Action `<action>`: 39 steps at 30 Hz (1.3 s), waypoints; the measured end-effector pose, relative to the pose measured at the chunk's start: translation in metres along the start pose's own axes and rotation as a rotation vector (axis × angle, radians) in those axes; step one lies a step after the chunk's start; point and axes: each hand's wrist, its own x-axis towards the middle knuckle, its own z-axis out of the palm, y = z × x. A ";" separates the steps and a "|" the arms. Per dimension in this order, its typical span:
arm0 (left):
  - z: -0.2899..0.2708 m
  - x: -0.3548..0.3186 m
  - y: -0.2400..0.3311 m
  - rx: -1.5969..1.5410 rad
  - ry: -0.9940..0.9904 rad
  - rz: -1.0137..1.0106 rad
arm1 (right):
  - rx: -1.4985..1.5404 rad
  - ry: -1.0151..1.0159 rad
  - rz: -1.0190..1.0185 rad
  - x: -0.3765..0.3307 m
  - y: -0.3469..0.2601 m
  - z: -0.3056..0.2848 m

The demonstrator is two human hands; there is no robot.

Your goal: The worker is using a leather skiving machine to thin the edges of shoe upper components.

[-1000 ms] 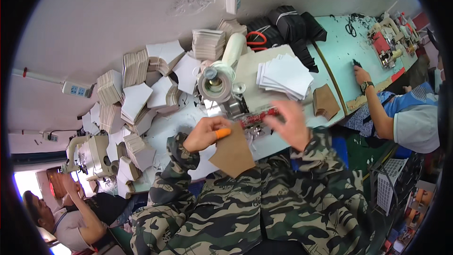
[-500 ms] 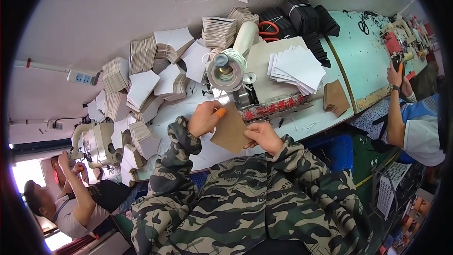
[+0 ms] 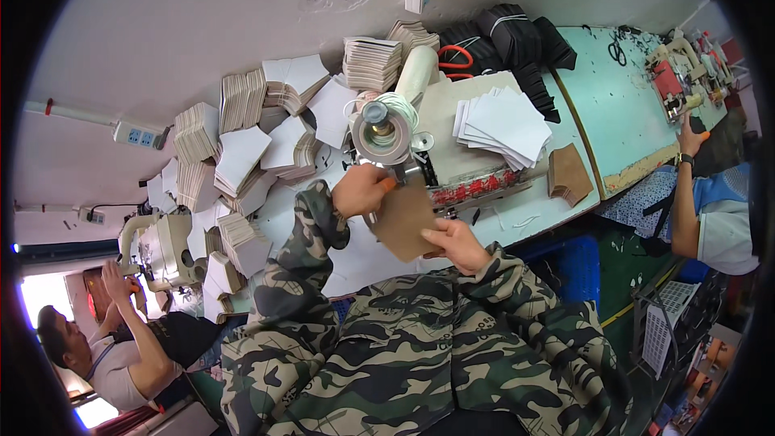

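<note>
The right hand (image 3: 458,244) has pulled back off the red strip and now pinches the brown card piece (image 3: 405,220) at its lower edge; the left hand (image 3: 361,190) grips the upper corner, under the tape roll (image 3: 379,139). White stacks (image 3: 242,161) crowd the worktop (image 3: 517,218) on the left.

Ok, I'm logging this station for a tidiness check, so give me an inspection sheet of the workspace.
Surface: pale green worktable, crowded.
Job's things: brown card piece at grey sewing machine.
Clutter: stacks of white card pieces, fanned white sheets, brown pieces, orange-handled scissors.
Hands: left hand and right hand both grip the card.
Cables: white power strip on wall.
Surroundings: two other people at neighbouring stations.
</note>
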 end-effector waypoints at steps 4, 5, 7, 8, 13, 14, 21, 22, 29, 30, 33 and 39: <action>-0.003 -0.006 0.008 -0.022 -0.050 0.015 | -0.645 0.273 -0.475 -0.023 -0.054 -0.043; 0.004 -0.014 0.007 -0.141 -0.092 -0.004 | -0.912 0.541 -0.617 -0.043 -0.097 -0.032; 0.018 -0.035 0.041 -0.255 -0.178 0.007 | -1.515 0.824 -1.073 -0.062 -0.158 -0.041; 0.035 -0.036 0.048 -0.293 -0.134 0.163 | -1.857 0.771 -0.886 -0.063 -0.170 -0.057; 0.080 0.004 0.093 -0.322 0.454 0.292 | -1.313 0.586 -0.838 -0.010 -0.194 -0.141; 0.093 0.033 0.092 -0.237 0.677 0.298 | -1.249 0.595 -0.584 0.004 -0.197 -0.160; 0.131 0.120 0.099 -0.609 0.764 0.248 | -0.763 0.331 -0.385 0.037 -0.173 -0.178; 0.128 0.112 0.093 -0.662 0.704 0.218 | -0.894 0.357 -0.431 0.033 -0.171 -0.170; 0.113 0.068 0.089 -0.592 0.824 0.354 | -0.977 0.110 -0.659 -0.009 -0.207 -0.088; 0.108 0.058 0.086 -0.578 0.964 0.447 | -0.978 0.058 -0.643 -0.016 -0.212 -0.072; 0.078 0.036 0.075 -0.864 0.549 0.585 | -1.038 -0.124 -0.636 -0.013 -0.222 -0.046; 0.099 0.006 0.095 -0.305 1.243 0.391 | -0.559 0.013 -0.402 0.002 -0.176 -0.089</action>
